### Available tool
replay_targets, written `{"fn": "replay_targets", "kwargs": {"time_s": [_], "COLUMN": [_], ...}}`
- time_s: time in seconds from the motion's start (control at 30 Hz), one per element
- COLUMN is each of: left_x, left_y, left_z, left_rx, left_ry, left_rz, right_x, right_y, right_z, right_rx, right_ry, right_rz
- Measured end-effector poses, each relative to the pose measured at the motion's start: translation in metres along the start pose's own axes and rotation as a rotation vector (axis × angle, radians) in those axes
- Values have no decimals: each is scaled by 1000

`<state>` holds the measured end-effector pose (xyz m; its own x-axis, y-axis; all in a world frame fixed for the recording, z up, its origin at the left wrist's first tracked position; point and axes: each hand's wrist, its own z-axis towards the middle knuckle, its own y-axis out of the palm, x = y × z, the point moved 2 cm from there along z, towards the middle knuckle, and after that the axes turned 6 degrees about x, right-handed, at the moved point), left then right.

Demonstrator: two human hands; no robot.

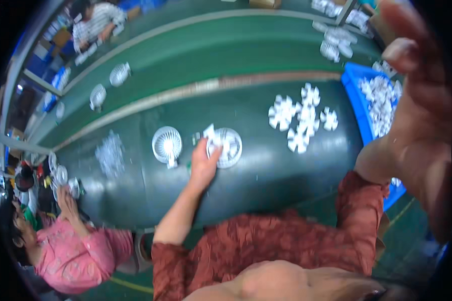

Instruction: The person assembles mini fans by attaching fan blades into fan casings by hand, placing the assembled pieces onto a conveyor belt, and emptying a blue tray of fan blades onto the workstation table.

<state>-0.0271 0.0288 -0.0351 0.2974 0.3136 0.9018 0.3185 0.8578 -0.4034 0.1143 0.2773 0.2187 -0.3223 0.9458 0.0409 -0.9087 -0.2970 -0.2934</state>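
My left hand (203, 164) is closed on a white round fan housing (232, 150) at the middle of the dark green work table. A second white fan housing (166, 143), ribbed and with a short stub, lies to the left of that hand. My right hand (412, 95) is raised at the right, very near the camera and partly cut off by the dark rim. Its fingers look parted, with nothing seen in them. Several white fan blades (283, 113) lie in a loose group on the table between my hands.
A blue bin (355, 95) full of small white parts stands at the right. Small clear pieces (110, 154) are heaped on the left. Beyond a pale rail (201, 86), a green conveyor belt (226, 50) carries more housings. Co-workers sit at lower left (73, 251) and far left (98, 25).
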Motion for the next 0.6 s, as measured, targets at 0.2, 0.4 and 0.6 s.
{"fn": "replay_targets", "kwargs": {"time_s": [0.2, 0.4, 0.6], "left_x": [2, 9, 5], "left_y": [-5, -7, -1], "left_z": [-21, -14, -8], "left_rx": [-72, -53, -64], "left_ry": [-163, -128, -131], "left_rz": [-271, -353, -380], "right_x": [-25, -18, -27], "right_y": [-4, -31, 7], "right_z": [44, 37, 57], "right_rx": [189, 247, 317], "right_ry": [-178, -198, -247], "right_rz": [-188, -210, -231]}}
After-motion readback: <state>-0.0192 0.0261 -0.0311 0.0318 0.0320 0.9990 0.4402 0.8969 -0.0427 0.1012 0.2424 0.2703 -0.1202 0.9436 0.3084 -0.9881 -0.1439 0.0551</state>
